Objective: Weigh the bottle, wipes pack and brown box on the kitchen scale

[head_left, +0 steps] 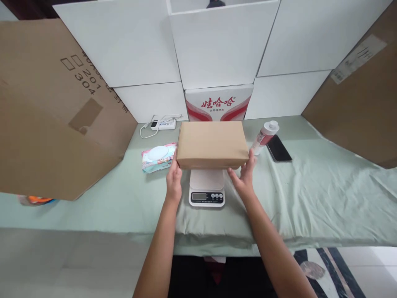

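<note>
A plain brown cardboard box (pixel 212 143) lies flat over a small white digital scale (pixel 207 191) in the middle of the table. My left hand (pixel 173 181) grips the box at its near left corner. My right hand (pixel 245 175) grips it at the near right corner, fingers up along the side. The scale's platform is mostly hidden under the box; its display and buttons show at the front. Whether the box rests fully on the scale cannot be told.
A pale green cloth (pixel 310 194) covers the table. Left of the box lies a wet-wipes pack (pixel 158 157); behind it a white power strip (pixel 163 123). A bottle (pixel 264 136) and a black phone (pixel 278 148) lie right. Large cardboard sheets (pixel 49 111) flank both sides.
</note>
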{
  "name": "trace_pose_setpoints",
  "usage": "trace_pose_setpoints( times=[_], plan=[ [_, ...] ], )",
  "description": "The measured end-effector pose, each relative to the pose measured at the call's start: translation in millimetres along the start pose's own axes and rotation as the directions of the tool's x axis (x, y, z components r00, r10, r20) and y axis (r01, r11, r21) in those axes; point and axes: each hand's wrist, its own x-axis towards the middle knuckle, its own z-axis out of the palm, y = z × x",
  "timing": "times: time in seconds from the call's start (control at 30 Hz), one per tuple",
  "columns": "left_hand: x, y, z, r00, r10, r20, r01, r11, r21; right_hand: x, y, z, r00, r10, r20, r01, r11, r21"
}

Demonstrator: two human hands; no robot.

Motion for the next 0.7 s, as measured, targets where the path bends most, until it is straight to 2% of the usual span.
trace_pose_setpoints(
  times=[0.1,0.23,0.43,0.7],
  plan=[
    [-27.5,-10.3,-6.5,0.998,-0.054,-0.016,0.054,0.998,-0.029,-30.9,9.4,1.7,0.997,0.04,-0.068,-0.038,0.999,0.027],
    [-43.9,-28.4,-7.4,0.994,-0.091,-0.066,0.087,0.994,-0.063,-40.4,18.0,3.9,0.995,0.051,-0.089,-0.048,0.998,0.034],
    [-42.8,-42.3,-7.8,0.988,-0.135,-0.073,0.129,0.988,-0.078,-37.2,19.4,4.7,0.996,0.013,-0.093,-0.011,1.0,0.022],
    [-39.1,-34.0,-4.6,0.977,-0.212,-0.02,0.207,0.966,-0.155,-37.6,19.4,3.9,0.996,0.01,-0.09,-0.007,1.0,0.03]
  ],
)
